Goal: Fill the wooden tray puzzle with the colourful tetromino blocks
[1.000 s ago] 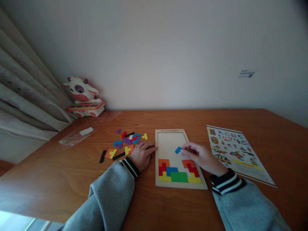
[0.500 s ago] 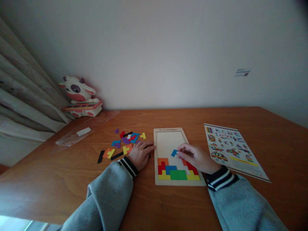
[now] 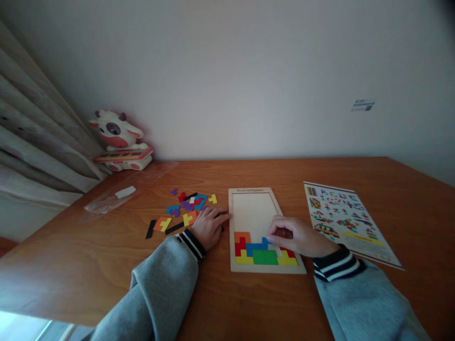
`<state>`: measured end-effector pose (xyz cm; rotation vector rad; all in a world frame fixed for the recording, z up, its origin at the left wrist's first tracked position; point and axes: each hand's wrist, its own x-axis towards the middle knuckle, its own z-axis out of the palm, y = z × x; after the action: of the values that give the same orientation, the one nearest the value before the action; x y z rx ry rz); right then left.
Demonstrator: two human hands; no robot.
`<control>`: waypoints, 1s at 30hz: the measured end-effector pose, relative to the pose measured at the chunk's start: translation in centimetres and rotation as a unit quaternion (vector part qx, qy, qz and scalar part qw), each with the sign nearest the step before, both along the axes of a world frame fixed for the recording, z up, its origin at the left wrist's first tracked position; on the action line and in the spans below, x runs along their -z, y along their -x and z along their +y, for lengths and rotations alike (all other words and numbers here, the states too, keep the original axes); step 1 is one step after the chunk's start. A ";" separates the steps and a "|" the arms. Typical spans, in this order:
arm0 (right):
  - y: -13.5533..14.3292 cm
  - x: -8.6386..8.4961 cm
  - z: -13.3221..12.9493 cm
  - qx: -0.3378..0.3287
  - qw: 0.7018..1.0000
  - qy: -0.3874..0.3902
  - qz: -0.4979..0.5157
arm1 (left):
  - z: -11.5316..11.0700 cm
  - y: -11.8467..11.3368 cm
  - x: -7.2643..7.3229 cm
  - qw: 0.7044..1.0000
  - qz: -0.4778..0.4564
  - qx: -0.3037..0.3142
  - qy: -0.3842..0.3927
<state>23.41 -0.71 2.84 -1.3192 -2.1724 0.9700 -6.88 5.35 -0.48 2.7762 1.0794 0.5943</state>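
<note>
A pale wooden puzzle tray (image 3: 232, 263) lies on the table, its near part filled with orange, red, blue, green and yellow pieces. Over the right side of the tray, my right hand (image 3: 296, 235) pinches a small blue piece (image 3: 265, 242) that lies against the other blue piece. Some pieces under its fingers are hidden. My left hand (image 3: 209, 227) rests on the table with its fingers apart, a fingertip touching the tray's left edge. Beside it on the left are several loose pieces, among them a yellow-and-orange pair (image 3: 189, 218) and a black bar (image 3: 150, 229).
A printed pattern sheet (image 3: 348, 220) lies right of the tray. Clear plastic wrap (image 3: 106, 201) is at the left, in front of a toy cow with a keyboard (image 3: 124, 154). A curtain hangs at the far left, and a wall stands behind the table.
My right hand has moved slightly right and nearer, lowering the blue piece from above the tray to beside the other blue piece. My left hand has stayed at the tray's edge.
</note>
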 end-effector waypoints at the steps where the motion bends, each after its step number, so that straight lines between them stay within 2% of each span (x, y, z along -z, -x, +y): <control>1: 0.0 0.0 0.0 -0.004 1.000 -0.005 0.000 | 0.0 0.0 0.0 1.000 0.000 0.000 0.000; 4: 0.0 0.0 -0.1 0.008 1.000 0.013 0.010 | 0.0 0.0 -0.1 1.000 0.001 0.001 0.001; 8: 0.0 0.4 0.1 0.066 0.997 0.028 0.024 | -0.1 0.0 -0.1 1.000 0.003 0.000 0.003; 15: 0.0 0.2 0.4 0.141 0.977 0.047 0.152 | -0.2 -0.1 -0.3 1.000 0.001 -0.001 0.004; 21: 0.0 -0.2 0.5 0.167 0.964 -0.011 0.207 | -0.1 -0.1 -0.1 1.000 0.000 -0.003 0.003; 30: -0.3 1.0 1.0 0.218 0.927 -0.014 0.306 | -0.2 -0.1 -0.2 1.000 0.006 -0.005 0.003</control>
<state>23.71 0.28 1.84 -1.2015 -1.3480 0.9901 -6.76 5.19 -0.30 2.7742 1.0975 0.5743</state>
